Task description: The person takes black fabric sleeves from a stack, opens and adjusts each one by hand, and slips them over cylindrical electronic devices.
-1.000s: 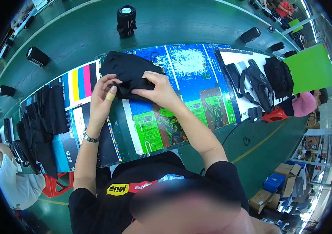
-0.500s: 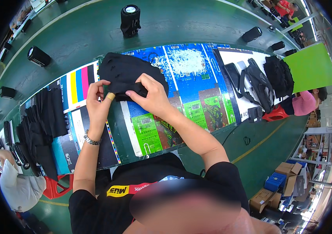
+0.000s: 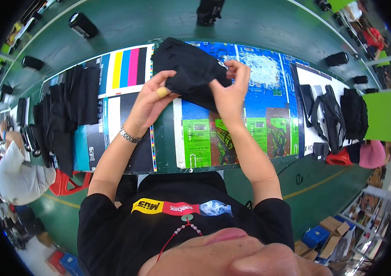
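A piece of black cloth (image 3: pixel 187 66) is held between my two hands above the printed boards on the table. My left hand (image 3: pixel 155 99), with yellow tape round one digit and a metal watch at the wrist, grips the cloth's near left edge. On the other side, my right hand (image 3: pixel 233 92) pinches the cloth's right part between thumb and bent fingers. The cloth hangs in soft folds, and its far part reaches past the table's far edge. What lies inside its folds is hidden.
Black cloth pieces (image 3: pixel 64 106) lie layered at the left. At the right are black straps and bags (image 3: pixel 332 110) and a bunched black pile (image 3: pixel 354 114). Black cylindrical speakers (image 3: pixel 83 25) stand on the green surface beyond. A seated person in white (image 3: pixel 20 172) works at the left.
My hands have moved apart, and the cloth is spread between them instead of gathered at one spot. The right hand has shifted to the cloth's right side. My view has turned slightly.
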A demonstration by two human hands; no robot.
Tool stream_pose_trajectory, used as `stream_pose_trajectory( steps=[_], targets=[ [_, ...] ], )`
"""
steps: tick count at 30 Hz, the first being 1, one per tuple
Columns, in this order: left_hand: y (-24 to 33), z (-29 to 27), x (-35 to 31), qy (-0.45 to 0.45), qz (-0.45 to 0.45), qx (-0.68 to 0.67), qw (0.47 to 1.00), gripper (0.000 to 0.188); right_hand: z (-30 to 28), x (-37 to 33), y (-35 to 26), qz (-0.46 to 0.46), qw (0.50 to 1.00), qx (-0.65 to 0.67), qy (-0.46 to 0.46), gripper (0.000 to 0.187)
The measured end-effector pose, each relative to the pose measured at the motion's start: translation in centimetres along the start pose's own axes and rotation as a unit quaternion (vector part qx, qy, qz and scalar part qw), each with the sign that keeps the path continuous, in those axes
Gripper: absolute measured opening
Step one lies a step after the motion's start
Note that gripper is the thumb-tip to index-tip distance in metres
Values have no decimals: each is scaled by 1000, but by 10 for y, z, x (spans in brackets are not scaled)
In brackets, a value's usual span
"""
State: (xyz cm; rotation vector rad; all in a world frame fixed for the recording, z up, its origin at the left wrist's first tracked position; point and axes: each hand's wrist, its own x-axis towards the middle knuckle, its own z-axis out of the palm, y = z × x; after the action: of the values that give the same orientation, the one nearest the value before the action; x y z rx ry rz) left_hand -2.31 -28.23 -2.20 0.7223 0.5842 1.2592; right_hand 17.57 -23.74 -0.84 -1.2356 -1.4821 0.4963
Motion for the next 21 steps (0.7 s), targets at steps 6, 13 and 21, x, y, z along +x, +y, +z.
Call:
stream_pose_trajectory(
  steps=[6, 13, 21],
  targets=[
    [-9, -4, 7, -14, -65, 26, 997, 34, 4, -8, 13, 291, 776, 541, -143, 23],
    [-5, 4, 4, 56, -26, 44, 997, 34, 11, -9, 9, 308, 769, 444, -341, 9],
    [-2, -2, -7, 139, -44, -12, 989, 28, -3, -2, 17, 194, 680, 571, -417, 5]
  ],
)
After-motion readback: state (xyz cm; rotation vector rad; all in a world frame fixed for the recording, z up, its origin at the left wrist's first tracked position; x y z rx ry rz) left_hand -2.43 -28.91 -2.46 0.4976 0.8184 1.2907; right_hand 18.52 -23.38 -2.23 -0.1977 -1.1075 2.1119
